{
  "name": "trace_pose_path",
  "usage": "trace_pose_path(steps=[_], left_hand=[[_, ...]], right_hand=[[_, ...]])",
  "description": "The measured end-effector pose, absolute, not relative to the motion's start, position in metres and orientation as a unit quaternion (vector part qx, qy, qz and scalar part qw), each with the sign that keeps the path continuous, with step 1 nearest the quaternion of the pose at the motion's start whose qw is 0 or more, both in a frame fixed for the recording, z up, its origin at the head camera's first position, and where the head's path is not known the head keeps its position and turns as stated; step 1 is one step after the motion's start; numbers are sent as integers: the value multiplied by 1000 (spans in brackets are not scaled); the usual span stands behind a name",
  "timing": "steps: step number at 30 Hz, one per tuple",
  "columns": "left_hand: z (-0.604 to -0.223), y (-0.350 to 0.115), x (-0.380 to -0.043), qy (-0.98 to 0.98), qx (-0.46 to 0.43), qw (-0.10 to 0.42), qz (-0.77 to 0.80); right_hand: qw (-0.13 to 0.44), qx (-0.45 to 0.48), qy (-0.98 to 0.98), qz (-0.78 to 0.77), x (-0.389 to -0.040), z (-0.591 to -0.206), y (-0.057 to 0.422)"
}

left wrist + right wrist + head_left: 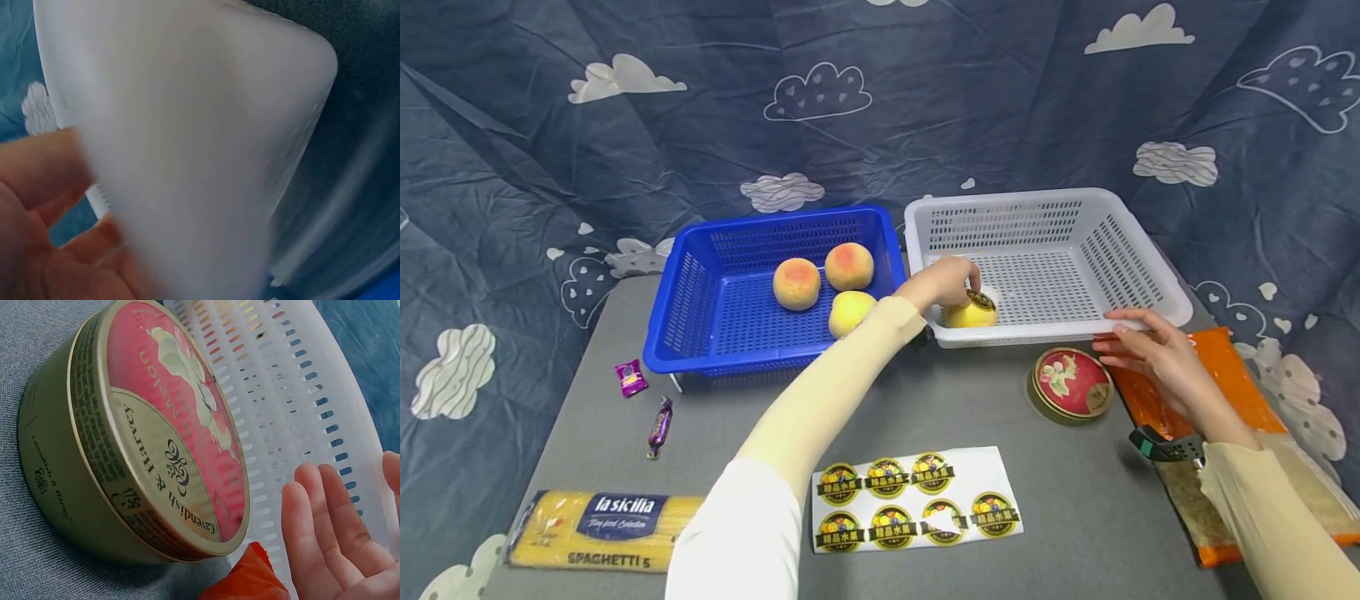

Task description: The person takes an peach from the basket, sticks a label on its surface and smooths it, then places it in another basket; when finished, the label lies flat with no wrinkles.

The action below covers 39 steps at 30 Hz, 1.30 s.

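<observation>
My left hand point(943, 281) reaches into the near left corner of the white basket point(1060, 337). Its bent fingers are on a yellow peach point(968, 317) with a round black-and-gold sticker on top. Across the left wrist view, a blurred white basket wall point(187, 125) hides the peach and the fingertips of the left hand point(81, 256). At the basket's near right corner, my right hand point(1161, 362) has its fingers extended at the rim. Just left of it sits a round red-lidded candy tin point(1072, 383), large in the right wrist view beside the right fingers point(306, 525).
A blue basket point(760, 364) on the left holds several peaches point(797, 284). In front lies a sheet of fruit stickers point(917, 500). Two purple candies point(631, 378) and a spaghetti pack point(602, 531) are at left. Under the right forearm lies an orange-topped bag point(1232, 375).
</observation>
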<state>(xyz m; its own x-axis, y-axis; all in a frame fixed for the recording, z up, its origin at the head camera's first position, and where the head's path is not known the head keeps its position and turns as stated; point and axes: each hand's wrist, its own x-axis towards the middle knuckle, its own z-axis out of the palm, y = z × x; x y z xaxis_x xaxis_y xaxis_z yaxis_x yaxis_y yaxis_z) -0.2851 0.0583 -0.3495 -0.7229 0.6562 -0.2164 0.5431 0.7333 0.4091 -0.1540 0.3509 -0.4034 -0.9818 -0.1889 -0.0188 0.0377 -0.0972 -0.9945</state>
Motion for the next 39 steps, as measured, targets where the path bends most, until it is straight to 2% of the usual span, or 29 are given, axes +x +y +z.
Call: trace_pose_path(steps=[4, 8, 14, 19, 22, 30, 34, 39], left_hand=[[-348, 55, -281, 920, 324, 166, 142], [-341, 41, -274, 906, 336, 156, 204], [-321, -3, -248, 862, 308, 118, 385], [-317, -49, -217, 759, 246, 127, 590], [-325, -76, -193, 712, 209, 137, 656], [-367, -133, -141, 669, 145, 153, 713], [-386, -154, -130, 670, 99, 138, 722], [-399, -174, -129, 668, 37, 109, 735]], right_hand=[[75, -59, 664, -742, -154, -404, 350], [76, -56, 667, -739, -154, -404, 350], [85, -59, 675, -731, -152, -398, 350], [98, -69, 703, -701, -151, -378, 345], [93, -104, 713, -687, -154, -363, 334], [78, -185, 739, -643, -185, -326, 273], [86, -226, 744, -623, -208, -318, 227], [129, -263, 737, -609, -235, -316, 168]])
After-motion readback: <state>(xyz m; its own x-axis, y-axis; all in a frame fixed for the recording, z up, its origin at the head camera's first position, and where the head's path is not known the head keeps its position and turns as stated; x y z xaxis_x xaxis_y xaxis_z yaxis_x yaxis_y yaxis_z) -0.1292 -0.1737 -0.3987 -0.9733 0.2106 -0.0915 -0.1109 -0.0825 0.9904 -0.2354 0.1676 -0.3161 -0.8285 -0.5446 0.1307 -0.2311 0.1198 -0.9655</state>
